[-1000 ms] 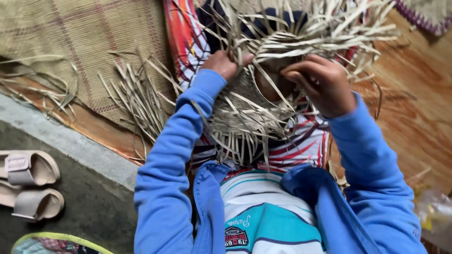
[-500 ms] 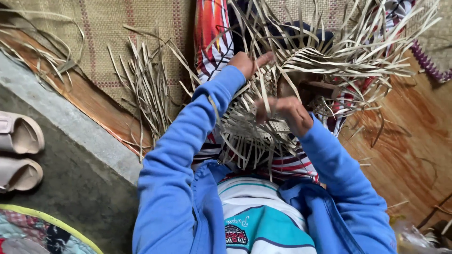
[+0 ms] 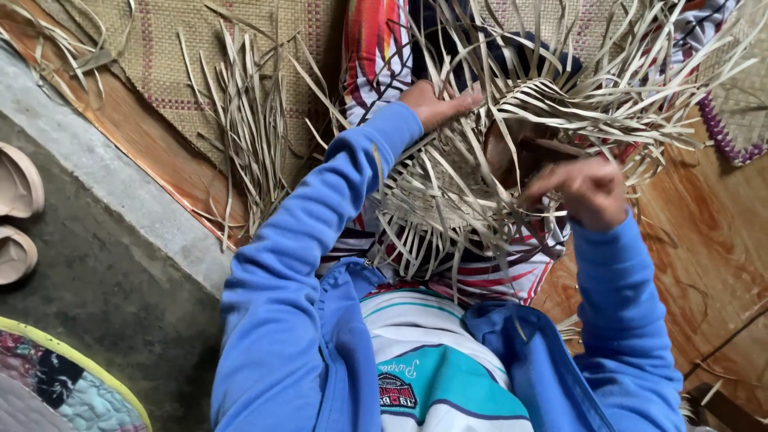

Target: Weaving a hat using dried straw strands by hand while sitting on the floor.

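Both hands work a half-woven straw basket [image 3: 448, 192] on the lap: left hand [image 3: 436, 104] grips its rim, right hand [image 3: 588, 190] pinches a strip (probably; blurred). Loose straw strips [image 3: 248, 120] lie on the woven mat [image 3: 160, 48], sandals [image 3: 16, 216] well apart.

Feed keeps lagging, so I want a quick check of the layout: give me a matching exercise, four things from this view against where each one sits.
Things:
1. left hand
2. right hand
3. loose pile of straw strips
4. sandals

Places:
A. on the grey concrete at the left edge
B. on the woven mat, left of the blue sleeve
C. on the near right side of the half-woven straw piece, fingers among the strips
D. on the far top edge of the straw piece

Pairs: 1-D, 2-C, 3-B, 4-A
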